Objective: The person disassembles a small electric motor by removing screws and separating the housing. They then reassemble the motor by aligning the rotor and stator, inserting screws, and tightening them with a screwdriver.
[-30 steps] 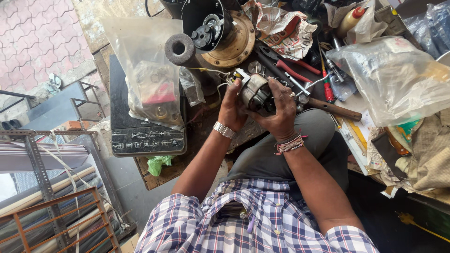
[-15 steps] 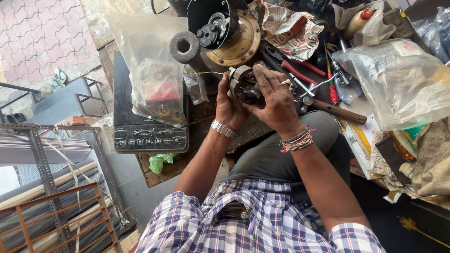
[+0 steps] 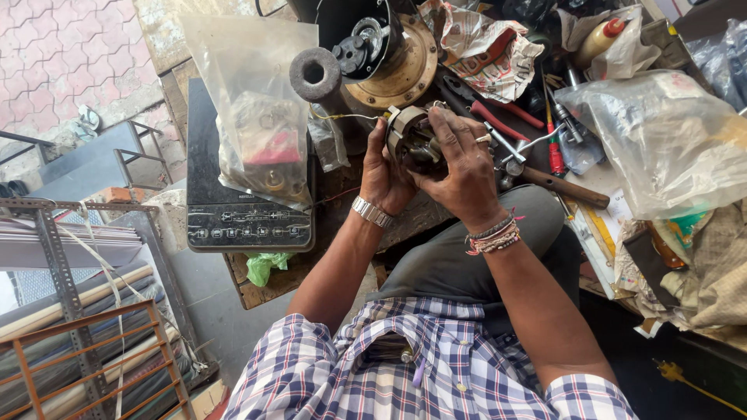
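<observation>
The left hand (image 3: 387, 173) is closed around the near side of a small motor stator (image 3: 412, 140), a round metal part with dark windings, seen just above the centre of the frame. The right hand (image 3: 459, 167) is wrapped over the same part from the right; its fingers (image 3: 451, 128) curl over the top edge and press on the core. Both hands grip firmly, and the part is held clear of the counter (image 3: 350, 187), in front of the person's knee.

State of work, as a judgement: the stator is out of any housing and held bare, so disassembly appears done. A thin yellow lead (image 3: 342, 117) runs from the part toward the upper left and looks unconnected at its far end, though this is too small to confirm. No tool is in either hand. Refitting and wiring appear to remain.

Outward from the hands:
- Directly above, at top centre: a brass-coloured round plate with a black hub (image 3: 389, 58), and a grey cylindrical ring (image 3: 315, 75) touching its left side.
- To the right: red-handled pliers (image 3: 498, 117), a red-handled screwdriver (image 3: 554, 152) and a wooden-handled tool (image 3: 564, 187), lying close together.
- To the left: a clear plastic bag of parts (image 3: 257, 117) resting on a flat black appliance (image 3: 241, 218).
- Far right: a large clear bag (image 3: 669, 140).
</observation>
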